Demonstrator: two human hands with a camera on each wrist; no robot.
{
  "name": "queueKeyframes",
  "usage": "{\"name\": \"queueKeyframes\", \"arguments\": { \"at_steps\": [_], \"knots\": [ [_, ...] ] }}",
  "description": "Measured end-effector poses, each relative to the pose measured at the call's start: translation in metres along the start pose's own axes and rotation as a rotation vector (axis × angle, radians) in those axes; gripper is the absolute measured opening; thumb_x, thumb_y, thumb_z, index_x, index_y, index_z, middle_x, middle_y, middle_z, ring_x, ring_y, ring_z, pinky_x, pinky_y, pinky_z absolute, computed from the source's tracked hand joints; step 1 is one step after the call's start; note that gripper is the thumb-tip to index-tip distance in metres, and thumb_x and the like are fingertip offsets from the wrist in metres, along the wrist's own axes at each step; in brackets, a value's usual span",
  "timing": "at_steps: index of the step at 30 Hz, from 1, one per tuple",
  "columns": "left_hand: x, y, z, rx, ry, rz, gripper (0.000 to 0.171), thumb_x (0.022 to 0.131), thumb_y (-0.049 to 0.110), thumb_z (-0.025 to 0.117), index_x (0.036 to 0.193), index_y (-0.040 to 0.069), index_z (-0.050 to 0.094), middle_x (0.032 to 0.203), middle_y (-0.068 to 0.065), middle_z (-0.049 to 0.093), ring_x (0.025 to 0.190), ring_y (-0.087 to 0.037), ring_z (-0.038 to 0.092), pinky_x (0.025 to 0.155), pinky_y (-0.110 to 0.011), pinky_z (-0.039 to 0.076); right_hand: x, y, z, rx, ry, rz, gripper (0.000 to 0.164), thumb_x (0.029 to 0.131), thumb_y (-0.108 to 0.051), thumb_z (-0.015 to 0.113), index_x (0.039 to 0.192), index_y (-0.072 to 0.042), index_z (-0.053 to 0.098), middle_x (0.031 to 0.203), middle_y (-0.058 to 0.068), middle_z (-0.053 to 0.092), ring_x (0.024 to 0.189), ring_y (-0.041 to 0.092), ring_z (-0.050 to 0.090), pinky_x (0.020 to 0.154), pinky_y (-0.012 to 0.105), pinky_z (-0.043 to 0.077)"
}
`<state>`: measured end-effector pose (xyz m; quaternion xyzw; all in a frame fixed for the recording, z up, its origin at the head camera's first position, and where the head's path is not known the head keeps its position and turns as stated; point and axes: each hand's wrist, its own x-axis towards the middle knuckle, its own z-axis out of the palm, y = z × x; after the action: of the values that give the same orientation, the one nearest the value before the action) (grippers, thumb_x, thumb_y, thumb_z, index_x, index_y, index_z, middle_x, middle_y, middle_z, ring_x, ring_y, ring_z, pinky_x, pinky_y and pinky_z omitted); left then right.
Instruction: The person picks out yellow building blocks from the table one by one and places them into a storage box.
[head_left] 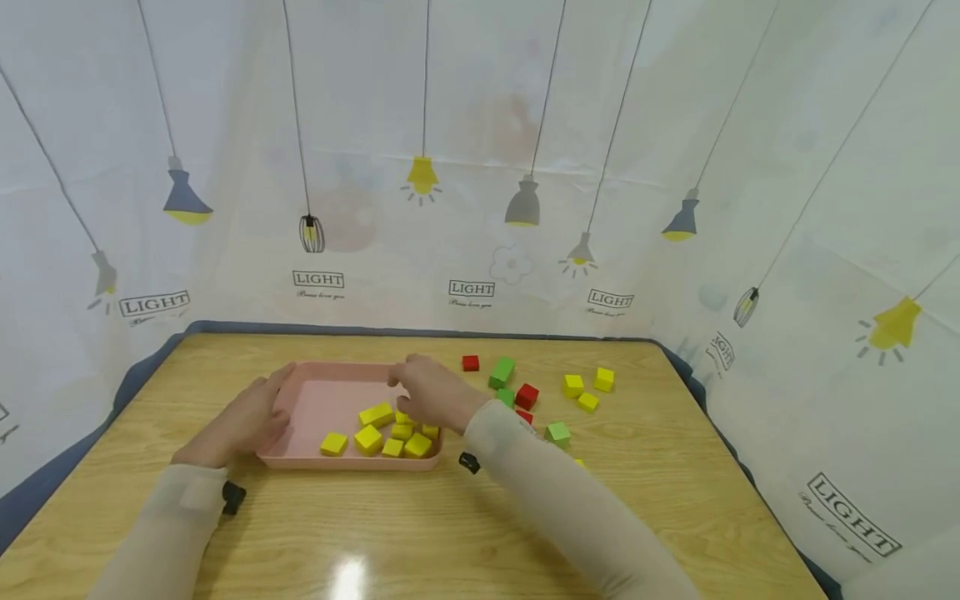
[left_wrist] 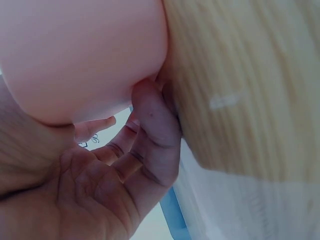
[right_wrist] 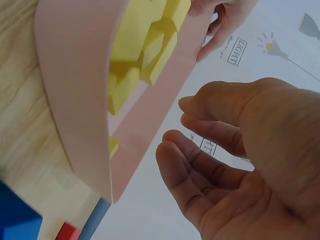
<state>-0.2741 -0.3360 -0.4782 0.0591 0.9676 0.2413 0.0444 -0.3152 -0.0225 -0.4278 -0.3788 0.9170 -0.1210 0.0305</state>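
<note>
A pink tray (head_left: 341, 463) lies on the table with several yellow blocks (head_left: 368, 439) in it, mostly towards its near right part. My left hand (head_left: 251, 419) grips the tray's left end; in the left wrist view the fingers (left_wrist: 155, 115) bend against the underside of its edge. Over the tray's right end hovers my right hand (head_left: 435, 392). The right wrist view shows its thumb and fingers (right_wrist: 172, 165) loosely curved and apart, with nothing between them. My right forearm hides part of the table.
Right of the tray lie red blocks (head_left: 527, 396), green blocks (head_left: 502, 372) and a few loose yellow blocks (head_left: 573, 385). A blue block (right_wrist: 17, 215) shows only in the right wrist view. A white sheet printed with lamps (head_left: 480, 233) surrounds the wooden table (head_left: 375, 533).
</note>
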Motion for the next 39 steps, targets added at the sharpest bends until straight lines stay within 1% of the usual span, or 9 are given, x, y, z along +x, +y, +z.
{"name": "queueKeyframes", "arguments": {
  "at_steps": [4,8,14,17,23,28,32,35,39],
  "knots": [
    [0.0,-0.001,0.0,0.001,-0.003,-0.002,0.08,0.098,0.01,0.06,0.16,0.004,0.01,0.145,-0.038,0.033,0.126,-0.052,0.041,0.103,-0.07,0.033,-0.007,0.013,-0.007,-0.008,0.045,0.018,0.027,0.096,-0.023,0.069,0.122,-0.016,0.065,0.109,0.0,0.057,0.087,0.012,0.053,0.076,0.02,0.051],
    [-0.001,0.001,0.0,0.005,0.0,0.002,0.079,0.098,0.01,0.06,0.16,0.003,0.01,0.145,-0.038,0.033,0.126,-0.053,0.041,0.102,-0.07,0.033,-0.014,0.029,-0.014,-0.022,0.085,0.059,0.025,0.095,-0.023,0.069,0.119,-0.014,0.067,0.106,-0.001,0.057,0.087,0.012,0.054,0.077,0.022,0.053],
    [-0.001,0.001,0.001,0.015,0.005,0.005,0.078,0.099,0.009,0.059,0.16,0.002,0.011,0.142,-0.039,0.035,0.121,-0.05,0.046,0.102,-0.07,0.034,-0.028,0.059,-0.023,-0.038,0.138,0.107,0.025,0.094,-0.022,0.069,0.116,-0.011,0.067,0.104,0.003,0.056,0.089,0.015,0.055,0.075,0.025,0.053],
    [-0.001,-0.001,0.002,0.019,0.005,-0.001,0.077,0.099,0.01,0.058,0.159,0.002,0.011,0.142,-0.039,0.035,0.122,-0.05,0.045,0.103,-0.07,0.034,-0.036,0.077,-0.025,-0.05,0.165,0.145,0.023,0.093,-0.022,0.069,0.115,-0.014,0.068,0.104,0.002,0.055,0.088,0.015,0.053,0.073,0.026,0.051],
    [-0.003,-0.003,0.002,0.024,0.011,0.004,0.078,0.098,0.01,0.059,0.159,0.0,0.012,0.141,-0.04,0.035,0.12,-0.051,0.046,0.102,-0.07,0.035,-0.054,0.106,-0.029,-0.031,0.183,0.218,0.025,0.093,-0.023,0.068,0.116,-0.014,0.069,0.108,0.003,0.057,0.094,0.016,0.054,0.078,0.028,0.053],
    [-0.003,-0.001,0.002,0.024,0.008,0.012,0.078,0.098,0.01,0.059,0.159,0.0,0.012,0.141,-0.04,0.035,0.12,-0.051,0.046,0.102,-0.07,0.035,-0.07,0.128,-0.036,-0.009,0.203,0.293,0.025,0.093,-0.022,0.069,0.116,-0.015,0.069,0.111,0.007,0.057,0.096,0.018,0.054,0.078,0.031,0.053],
    [-0.002,0.0,0.001,0.022,0.009,0.011,0.077,0.099,0.01,0.058,0.159,0.001,0.011,0.143,-0.04,0.034,0.124,-0.053,0.043,0.102,-0.07,0.034,-0.084,0.147,-0.041,-0.017,0.224,0.31,0.027,0.092,-0.021,0.07,0.117,-0.011,0.069,0.112,0.012,0.059,0.095,0.022,0.053,0.079,0.036,0.053],
    [-0.001,0.001,0.001,0.021,0.01,0.012,0.077,0.099,0.01,0.058,0.159,0.001,0.011,0.143,-0.04,0.034,0.125,-0.054,0.043,0.102,-0.07,0.034,-0.094,0.161,-0.042,-0.037,0.231,0.322,0.03,0.091,-0.021,0.071,0.118,-0.009,0.068,0.11,0.012,0.058,0.093,0.024,0.052,0.079,0.039,0.053],
    [-0.002,0.001,0.001,0.02,0.006,0.016,0.078,0.098,0.01,0.059,0.159,0.001,0.011,0.142,-0.04,0.034,0.121,-0.052,0.046,0.101,-0.07,0.035,-0.105,0.178,-0.04,-0.046,0.221,0.368,0.033,0.091,-0.022,0.07,0.121,-0.008,0.067,0.109,0.01,0.056,0.093,0.025,0.052,0.08,0.042,0.053]
  ]
}}
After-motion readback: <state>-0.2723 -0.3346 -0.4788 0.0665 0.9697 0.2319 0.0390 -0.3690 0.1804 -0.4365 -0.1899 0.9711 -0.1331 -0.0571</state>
